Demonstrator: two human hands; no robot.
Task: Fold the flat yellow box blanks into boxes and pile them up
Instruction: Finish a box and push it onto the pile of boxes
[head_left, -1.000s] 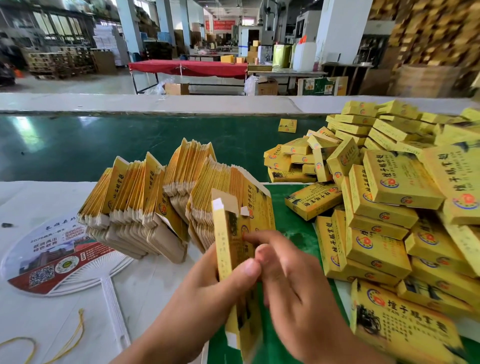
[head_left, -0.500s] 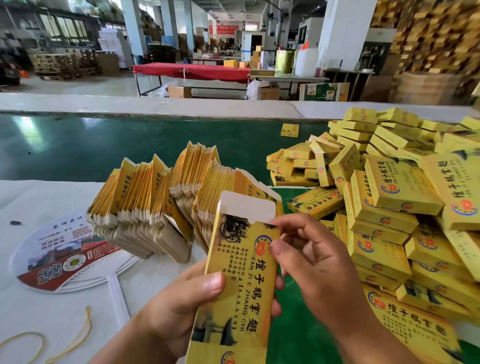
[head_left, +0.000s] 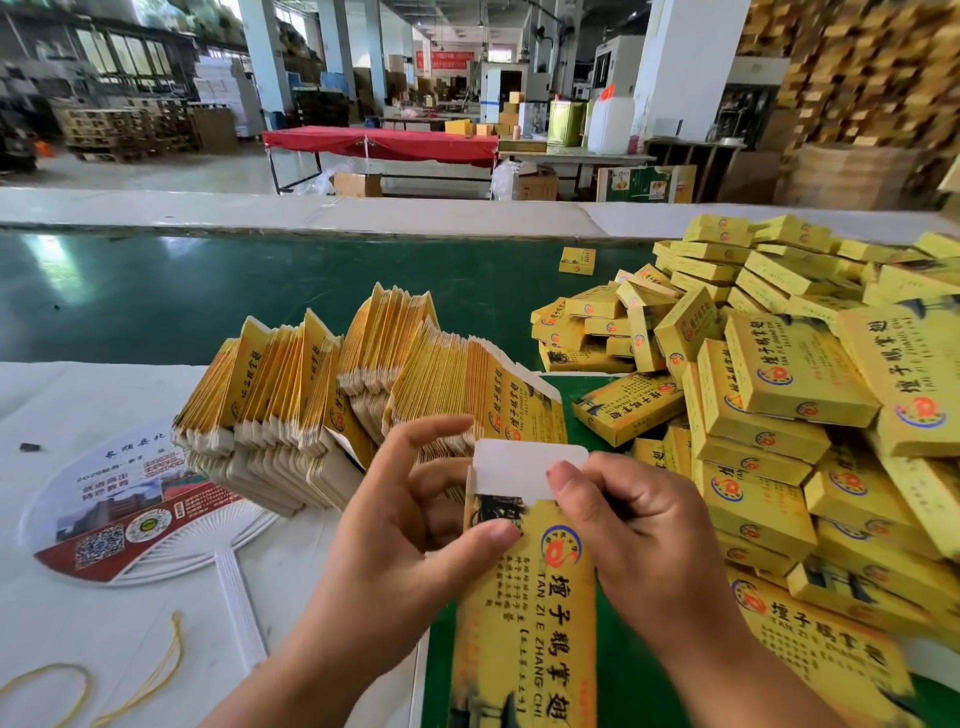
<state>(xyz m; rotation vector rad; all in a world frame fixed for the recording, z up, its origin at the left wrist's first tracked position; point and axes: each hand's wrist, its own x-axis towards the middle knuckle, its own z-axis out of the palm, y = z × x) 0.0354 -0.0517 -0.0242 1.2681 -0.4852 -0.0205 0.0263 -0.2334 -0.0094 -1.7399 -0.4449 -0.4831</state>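
Observation:
I hold one yellow box blank (head_left: 524, 634) upright in front of me, its printed face toward me and its white top flap (head_left: 519, 467) standing up. My left hand (head_left: 405, 545) grips its left edge, thumb on the front near the top. My right hand (head_left: 639, 540) holds the right side, its thumb pressing at the base of the flap. Behind them a fanned stack of flat blanks (head_left: 332, 384) leans on the table. A heap of folded yellow boxes (head_left: 779, 405) fills the right side.
A printed hand fan (head_left: 130, 509) lies on the white sheet at left, with a yellow cord (head_left: 130, 691) near the front edge. A green conveyor belt (head_left: 208, 291) runs across behind the stack, one stray box (head_left: 576, 260) on it. Factory floor lies beyond.
The blank turned from edge-on to face-on and its top flap came up. My right hand moved onto the flap's base, and my left thumb slid up to the top left corner.

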